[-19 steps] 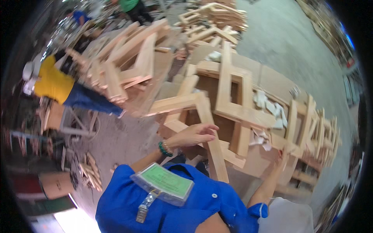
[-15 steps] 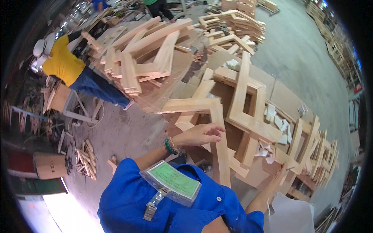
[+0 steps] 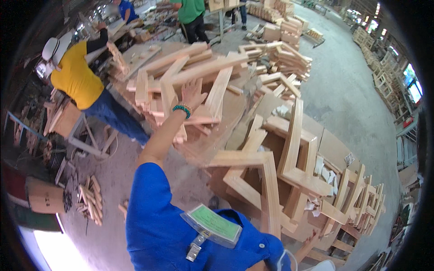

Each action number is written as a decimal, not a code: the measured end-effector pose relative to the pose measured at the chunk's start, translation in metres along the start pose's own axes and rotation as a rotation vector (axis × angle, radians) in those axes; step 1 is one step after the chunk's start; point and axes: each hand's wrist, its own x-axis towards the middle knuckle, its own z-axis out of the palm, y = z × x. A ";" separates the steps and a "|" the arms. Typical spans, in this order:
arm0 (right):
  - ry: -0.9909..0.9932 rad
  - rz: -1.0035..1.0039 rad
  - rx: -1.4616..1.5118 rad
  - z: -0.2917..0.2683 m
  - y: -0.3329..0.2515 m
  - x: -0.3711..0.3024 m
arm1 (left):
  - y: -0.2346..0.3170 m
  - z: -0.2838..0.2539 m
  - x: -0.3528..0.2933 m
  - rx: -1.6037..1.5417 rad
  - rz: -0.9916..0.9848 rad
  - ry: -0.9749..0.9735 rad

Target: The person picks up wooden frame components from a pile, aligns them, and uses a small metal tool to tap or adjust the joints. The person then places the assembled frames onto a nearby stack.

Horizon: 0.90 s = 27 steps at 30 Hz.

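Note:
My left hand (image 3: pixel 193 94) is stretched far forward over a pile of pale L-shaped wooden frame pieces (image 3: pixel 172 86). Its fingers are spread, with nothing held in them; whether they touch the wood I cannot tell. A green bead bracelet circles that wrist. Low on the right, my right hand (image 3: pixel 311 238) is small and partly seen, its fingers looking stretched out beside a row of wooden frames (image 3: pixel 337 212). In front of my body, one large L-shaped frame piece (image 3: pixel 270 185) lies over other frames.
Cardboard (image 3: pixel 337 147) lies under the right-hand frames, with white foam scraps (image 3: pixel 325 174) among them. A person in a yellow shirt (image 3: pixel 79 74) works at the left, and one in green (image 3: pixel 192 11) stands farther back. Loose sticks (image 3: pixel 91 198) lie on the floor. More frames (image 3: pixel 289 61) are stacked behind.
My left hand has reached forward and left, from above the near L-shaped piece to the far pile. My right hand has drawn back toward me. The view has shifted, showing more of the background.

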 end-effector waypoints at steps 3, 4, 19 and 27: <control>0.030 -0.022 -0.137 0.013 0.036 -0.053 | -0.033 0.025 0.035 0.255 -0.115 0.118; 0.036 -0.042 -0.167 0.004 0.035 -0.066 | -0.041 0.031 0.048 0.288 -0.137 0.166; 0.308 0.034 -0.155 -0.003 0.062 -0.140 | -0.066 0.040 0.091 -0.020 0.017 0.273; 0.362 -0.124 0.001 -0.038 0.062 -0.134 | 0.000 -0.098 0.098 -1.576 0.023 0.241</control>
